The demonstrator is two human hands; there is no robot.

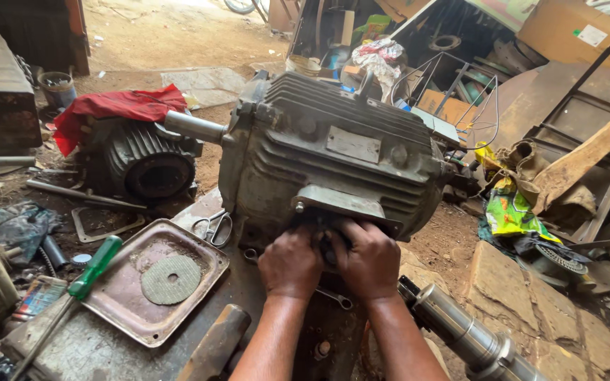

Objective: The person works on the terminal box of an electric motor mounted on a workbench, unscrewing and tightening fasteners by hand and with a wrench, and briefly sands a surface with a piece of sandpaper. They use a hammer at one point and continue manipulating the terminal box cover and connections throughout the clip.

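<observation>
Forearms up from bottom edge | left hand (291, 264) and right hand (368, 259) pressed together, closed around dark part under terminal box (344, 203) of grey motor (326, 152) at centre | risk: knuckles scraping box edge, slip onto loose spanner (335, 298) below | scissors (214, 227) just left.

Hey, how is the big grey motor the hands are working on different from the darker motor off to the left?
The grey motor is larger and lighter; the darker motor is smaller and nearly black. A bare shaft sticks out of the grey motor, while the darker motor shows an open round end. A red cloth lies over the darker motor; the left hand and right hand press against the grey motor's underside. Both have ribbed casings.
</observation>
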